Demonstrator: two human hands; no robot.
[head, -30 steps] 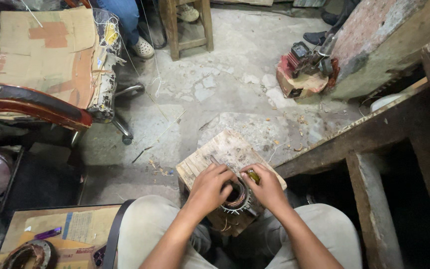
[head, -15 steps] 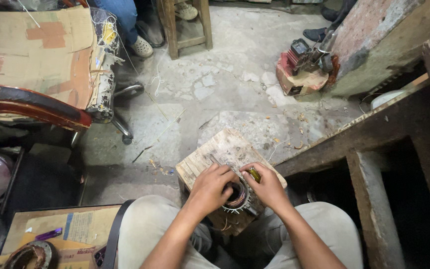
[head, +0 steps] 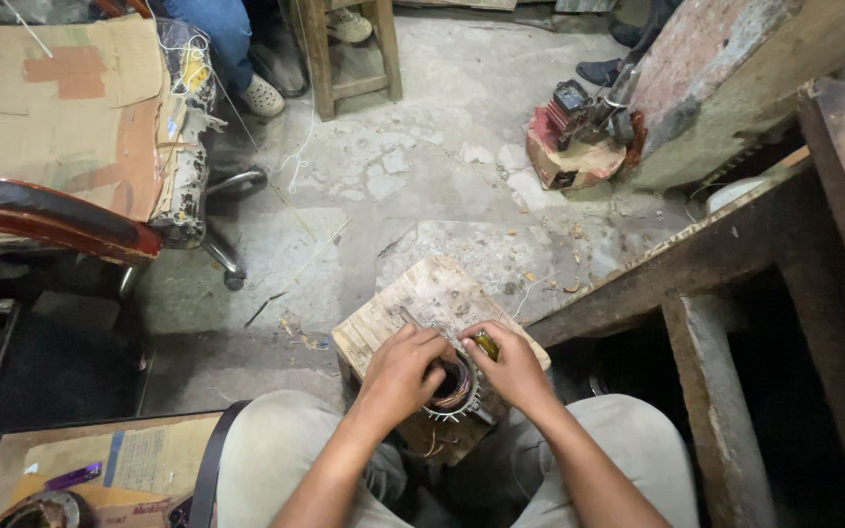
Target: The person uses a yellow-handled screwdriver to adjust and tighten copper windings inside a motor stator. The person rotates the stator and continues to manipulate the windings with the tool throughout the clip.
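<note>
A person is sitting low and looking down at a round metal ring with copper wire coils [head: 454, 391], near the bottom middle of the frame. The ring is lying flat on a small wooden block [head: 413, 308] that is standing on the grey stone floor [head: 442, 147], just in front of the person's knees. The left hand [head: 401, 370] is resting on the left side of the ring, and its fingers [head: 430, 342] are curling over the rim and reaching into the hole, so they are holding the ring down. The right hand [head: 512, 367] is sitting on the right side, and its fingers are pinching a small yellow-green tool [head: 486, 344] that is pointing down toward the coils. To do this well, the left hand should probably be keeping the ring pressed flat so it is not sliding on the block, and the right hand should be working the tool slowly and softly, because the thin wires look easy to scratch or bend. In the upper left of the frame a chair with cardboard on its seat [head: 61, 127] is standing, and another person's shoe [head: 264, 96] is showing beside it. In the upper right a small red machine [head: 579, 137] is sitting on the floor, well apart from the hands. A dark wooden frame [head: 716, 254] is running along the right side.
</note>
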